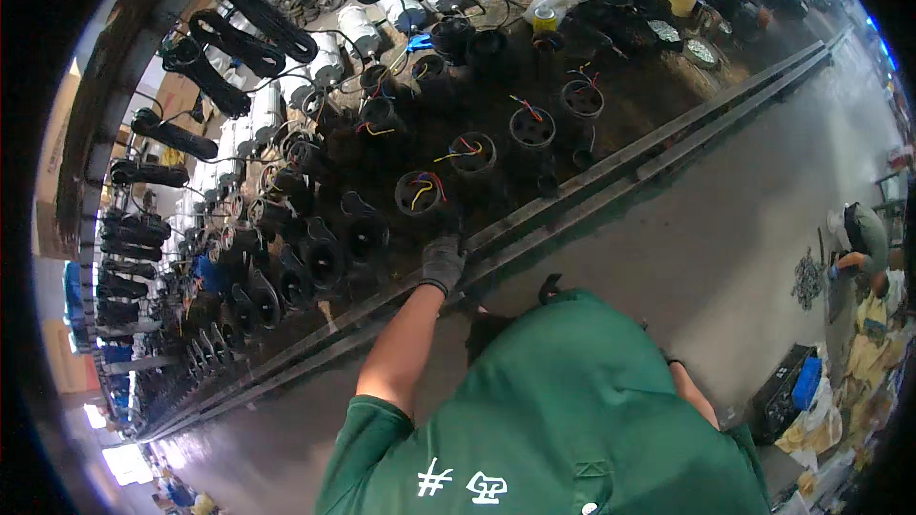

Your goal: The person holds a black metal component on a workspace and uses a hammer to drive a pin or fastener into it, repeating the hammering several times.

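Green shirt (572, 401) fabric occupies the lower foreground, with white markings on the chest. Right forearm (695, 397): partly visible beside the shirt; the right grip is hidden behind the fabric, so its state cannot be determined. Left forearm (401, 348): extends forward from the sleeve to the left grip (444, 264), which wears a grey glove and is positioned at the metal rails (534, 219) along the near edge of the dark surface (654, 86). Its fingers point away from the body; whether they are apart, together or clamped on a part cannot be told.

Black cylindrical housing (418, 204): stands on the surface just beyond the left grip and slightly to its left, open end up, with red, yellow and blue leads emerging. Contact between the two cannot be confirmed. Three similar housings (474, 164) continue the row to the right and farther back. Black flanged parts (364, 232) sit to the left of the grip.

Farther back are a blue-handled tool (420, 42), a yellow can (545, 21) and rows of silver cylinders (359, 30). Black cable bundles (267, 17) hang at upper left. At far right, a co-worker (866, 236) bends near a pile of grey parts (807, 280) on the floor (735, 210).
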Demonstrator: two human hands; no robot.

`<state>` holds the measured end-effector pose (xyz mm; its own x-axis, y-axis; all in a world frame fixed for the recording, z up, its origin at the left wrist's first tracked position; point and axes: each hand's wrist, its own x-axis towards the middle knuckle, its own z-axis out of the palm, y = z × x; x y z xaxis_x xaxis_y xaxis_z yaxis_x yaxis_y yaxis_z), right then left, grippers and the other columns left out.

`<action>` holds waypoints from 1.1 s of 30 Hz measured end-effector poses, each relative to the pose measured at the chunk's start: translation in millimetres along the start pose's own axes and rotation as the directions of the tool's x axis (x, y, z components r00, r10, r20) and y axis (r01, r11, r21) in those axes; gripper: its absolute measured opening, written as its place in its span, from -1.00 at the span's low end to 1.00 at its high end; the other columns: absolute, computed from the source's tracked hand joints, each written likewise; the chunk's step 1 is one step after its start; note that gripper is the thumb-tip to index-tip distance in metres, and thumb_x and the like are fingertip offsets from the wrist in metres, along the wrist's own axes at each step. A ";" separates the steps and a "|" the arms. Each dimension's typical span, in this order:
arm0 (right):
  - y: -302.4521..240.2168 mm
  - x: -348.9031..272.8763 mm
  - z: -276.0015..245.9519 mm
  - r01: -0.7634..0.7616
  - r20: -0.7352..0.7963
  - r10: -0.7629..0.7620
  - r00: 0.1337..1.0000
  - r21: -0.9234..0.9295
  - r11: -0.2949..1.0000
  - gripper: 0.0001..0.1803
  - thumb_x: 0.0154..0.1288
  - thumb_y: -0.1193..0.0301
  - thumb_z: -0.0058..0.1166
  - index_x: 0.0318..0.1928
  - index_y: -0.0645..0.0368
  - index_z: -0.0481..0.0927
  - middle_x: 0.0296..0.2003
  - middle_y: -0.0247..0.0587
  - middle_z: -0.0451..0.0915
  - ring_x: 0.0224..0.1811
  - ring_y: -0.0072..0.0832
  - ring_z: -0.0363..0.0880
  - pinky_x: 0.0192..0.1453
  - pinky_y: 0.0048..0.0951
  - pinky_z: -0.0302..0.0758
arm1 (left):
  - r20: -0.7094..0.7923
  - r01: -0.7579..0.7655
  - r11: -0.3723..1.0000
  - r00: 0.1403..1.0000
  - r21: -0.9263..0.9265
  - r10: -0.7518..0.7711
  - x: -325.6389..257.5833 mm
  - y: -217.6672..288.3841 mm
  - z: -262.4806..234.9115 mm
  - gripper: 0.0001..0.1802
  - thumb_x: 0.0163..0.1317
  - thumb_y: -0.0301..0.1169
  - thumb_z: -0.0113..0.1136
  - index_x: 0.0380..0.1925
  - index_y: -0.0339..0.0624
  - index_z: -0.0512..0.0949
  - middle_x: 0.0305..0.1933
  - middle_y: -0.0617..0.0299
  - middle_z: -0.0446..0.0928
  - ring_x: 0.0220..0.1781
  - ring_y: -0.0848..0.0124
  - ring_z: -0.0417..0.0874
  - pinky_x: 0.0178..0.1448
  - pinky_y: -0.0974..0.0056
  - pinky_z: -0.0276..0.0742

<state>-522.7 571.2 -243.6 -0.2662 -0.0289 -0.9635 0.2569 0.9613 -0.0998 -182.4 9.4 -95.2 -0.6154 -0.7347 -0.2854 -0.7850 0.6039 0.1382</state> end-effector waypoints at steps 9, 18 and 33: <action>3.8 4.0 -15.7 0.020 0.013 -0.019 1.000 -0.081 0.997 -0.73 0.49 0.16 0.09 -0.34 0.01 0.56 -0.59 -0.25 0.53 -0.65 -0.30 0.46 -0.55 -0.10 0.30 | -0.054 -0.018 0.985 0.998 -0.171 0.009 -41.9 52.1 33.3 -0.46 0.32 -0.24 0.15 0.30 -0.09 0.49 0.26 -0.22 0.55 0.27 -0.13 0.59 0.31 -0.13 0.52; 0.7 19.3 -20.1 0.047 0.030 -0.043 0.999 -0.136 0.990 -0.73 0.49 0.14 0.08 -0.31 0.01 0.57 -0.58 -0.25 0.54 -0.64 -0.29 0.48 -0.53 -0.08 0.32 | -0.200 -0.039 0.977 0.980 -0.211 -0.004 -68.7 79.9 81.1 -0.61 0.33 -0.21 0.13 0.09 -0.11 0.59 0.12 -0.15 0.61 0.14 -0.12 0.64 0.20 -0.11 0.56; -0.6 61.5 -35.2 0.185 0.045 -0.179 0.983 -0.201 0.962 -0.71 0.48 0.11 0.08 -0.25 0.04 0.59 -0.55 -0.21 0.57 -0.61 -0.26 0.52 -0.49 -0.04 0.37 | -0.205 -0.021 0.910 0.976 -0.414 -0.071 -71.1 109.7 55.4 -0.63 0.37 -0.32 0.11 0.14 -0.10 0.58 0.03 -0.12 0.66 0.11 -0.11 0.66 0.18 -0.12 0.59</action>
<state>-571.9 578.5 -294.0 -0.2656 -0.2131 -0.9402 0.0111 0.9745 -0.2240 -220.9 145.1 -112.3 -0.5594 -0.8236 -0.0940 -0.7310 0.4366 0.5244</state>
